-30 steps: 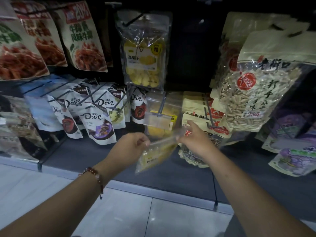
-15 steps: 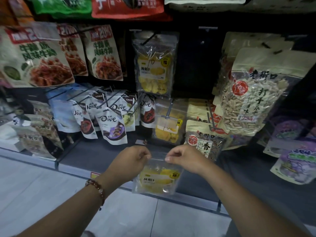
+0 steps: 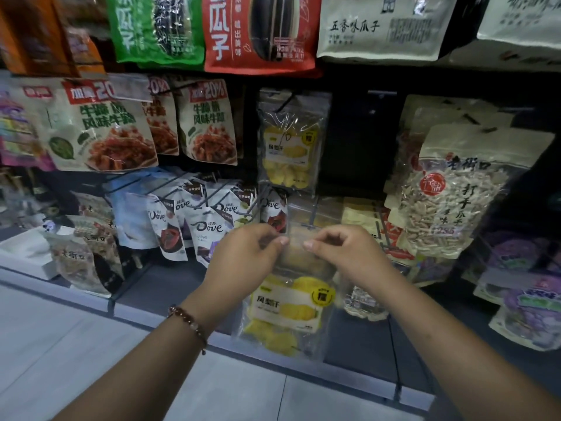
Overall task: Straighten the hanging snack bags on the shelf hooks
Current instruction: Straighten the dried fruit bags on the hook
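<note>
A clear bag of yellow dried fruit (image 3: 288, 311) hangs upright between my hands, in front of the lower shelf. My left hand (image 3: 243, 256) pinches its top left corner. My right hand (image 3: 346, 256) pinches its top right corner. The bag's top edge sits just below a metal hook (image 3: 306, 224) that holds more of the same clear bags. Another bag of the same fruit (image 3: 288, 147) hangs on a hook above.
Dove chocolate pouches (image 3: 209, 229) hang on hooks to the left, a sunflower seed bag (image 3: 449, 205) to the right. Beef snack bags (image 3: 100, 126) and seed bags (image 3: 261, 31) fill the upper rows. Purple bags (image 3: 528, 302) lie low right. The shelf's front edge (image 3: 303, 375) runs below my hands.
The dried fruit bag went from tilted to hanging upright, and both hands have lifted it toward the hook. My view has tilted upward, showing the top row.
</note>
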Action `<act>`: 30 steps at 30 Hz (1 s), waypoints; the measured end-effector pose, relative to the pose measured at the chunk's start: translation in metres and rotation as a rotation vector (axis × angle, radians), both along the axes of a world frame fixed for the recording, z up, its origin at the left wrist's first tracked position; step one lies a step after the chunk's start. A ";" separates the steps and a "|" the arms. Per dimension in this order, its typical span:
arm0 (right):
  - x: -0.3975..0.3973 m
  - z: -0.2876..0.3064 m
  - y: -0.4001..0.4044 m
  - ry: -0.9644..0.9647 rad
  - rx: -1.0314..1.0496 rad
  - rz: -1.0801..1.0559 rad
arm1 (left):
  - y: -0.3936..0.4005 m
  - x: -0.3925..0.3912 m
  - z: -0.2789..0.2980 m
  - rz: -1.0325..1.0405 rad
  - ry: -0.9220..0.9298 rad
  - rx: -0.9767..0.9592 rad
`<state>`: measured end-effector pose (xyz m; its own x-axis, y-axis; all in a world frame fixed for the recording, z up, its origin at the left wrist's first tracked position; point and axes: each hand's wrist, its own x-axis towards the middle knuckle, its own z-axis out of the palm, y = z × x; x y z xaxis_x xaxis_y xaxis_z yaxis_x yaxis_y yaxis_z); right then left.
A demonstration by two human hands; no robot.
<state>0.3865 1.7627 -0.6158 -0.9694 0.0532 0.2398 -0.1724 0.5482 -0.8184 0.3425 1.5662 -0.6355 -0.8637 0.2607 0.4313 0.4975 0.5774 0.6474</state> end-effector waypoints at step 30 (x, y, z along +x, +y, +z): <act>-0.198 0.137 -0.020 0.197 -0.069 -0.292 | 0.018 -0.177 0.137 0.247 0.067 0.075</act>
